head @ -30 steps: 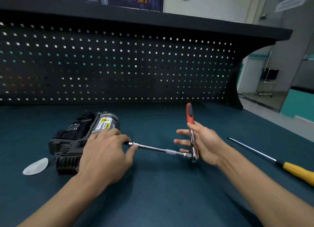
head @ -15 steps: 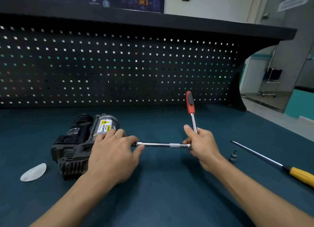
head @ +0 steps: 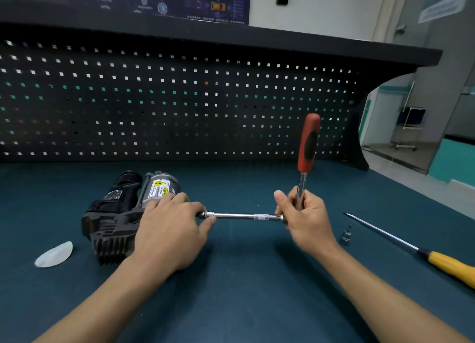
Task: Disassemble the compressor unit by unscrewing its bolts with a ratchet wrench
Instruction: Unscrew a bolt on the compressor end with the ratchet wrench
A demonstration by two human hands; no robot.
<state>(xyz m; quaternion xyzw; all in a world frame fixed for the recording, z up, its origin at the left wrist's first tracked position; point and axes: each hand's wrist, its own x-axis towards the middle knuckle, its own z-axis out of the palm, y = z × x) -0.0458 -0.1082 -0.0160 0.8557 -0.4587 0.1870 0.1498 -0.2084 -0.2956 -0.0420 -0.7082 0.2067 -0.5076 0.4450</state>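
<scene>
The black and silver compressor unit (head: 120, 214) lies on the dark green bench at the left, a yellow warning label on its silver cylinder. My left hand (head: 169, 229) rests over its right end, thumb and fingers around the socket end of the chrome extension bar (head: 244, 216). That bar runs level to the right into the ratchet wrench (head: 307, 147), whose red and black handle stands nearly upright. My right hand (head: 305, 219) grips the wrench's steel shank just above its head. The bolt itself is hidden under my left hand.
A yellow-handled screwdriver (head: 416, 252) lies at the right, tip pointing left. A small loose socket (head: 345, 236) stands between it and my right hand. A white plastic piece (head: 54, 254) lies left of the compressor. A black pegboard (head: 180, 103) walls the bench's back.
My right hand went from open fingers beside the wrench to a closed grip on its shank. The handle swung a little more upright. My left hand stayed on the compressor end.
</scene>
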